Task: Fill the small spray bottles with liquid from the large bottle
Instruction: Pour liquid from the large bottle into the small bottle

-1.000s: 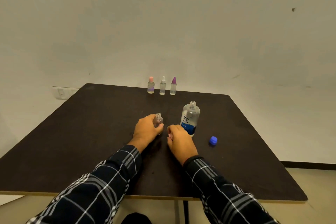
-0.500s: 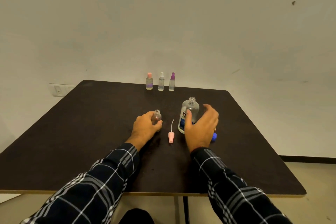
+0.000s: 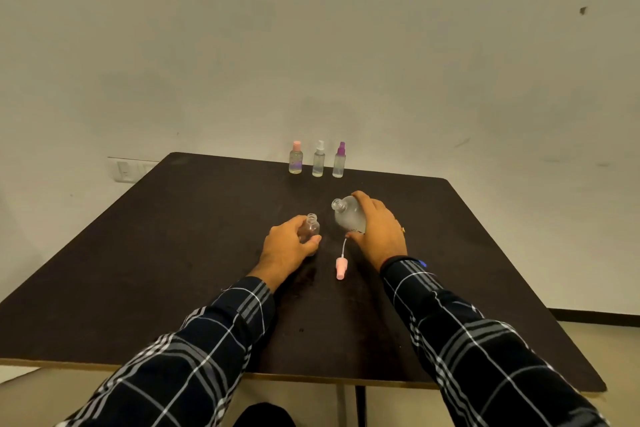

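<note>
My left hand (image 3: 285,248) grips a small clear spray bottle (image 3: 310,228) that stands upright and uncapped on the dark table (image 3: 173,253). My right hand (image 3: 379,230) is wrapped around the large clear bottle (image 3: 348,217), which is uncapped and tilted with its neck leaning left toward the small bottle. The small bottle's pink spray top (image 3: 340,265) with its white tube lies flat on the table between my hands.
Three capped small spray bottles stand in a row at the table's far edge: pink-topped (image 3: 295,158), white-topped (image 3: 318,159), purple-topped (image 3: 339,160). A blue cap (image 3: 422,263) peeks out behind my right sleeve. A wall rises just behind the table.
My right hand let go of the pink spray top, closed on the large bottle and tilted its neck to the left. My left hand has kept hold of the small bottle.
</note>
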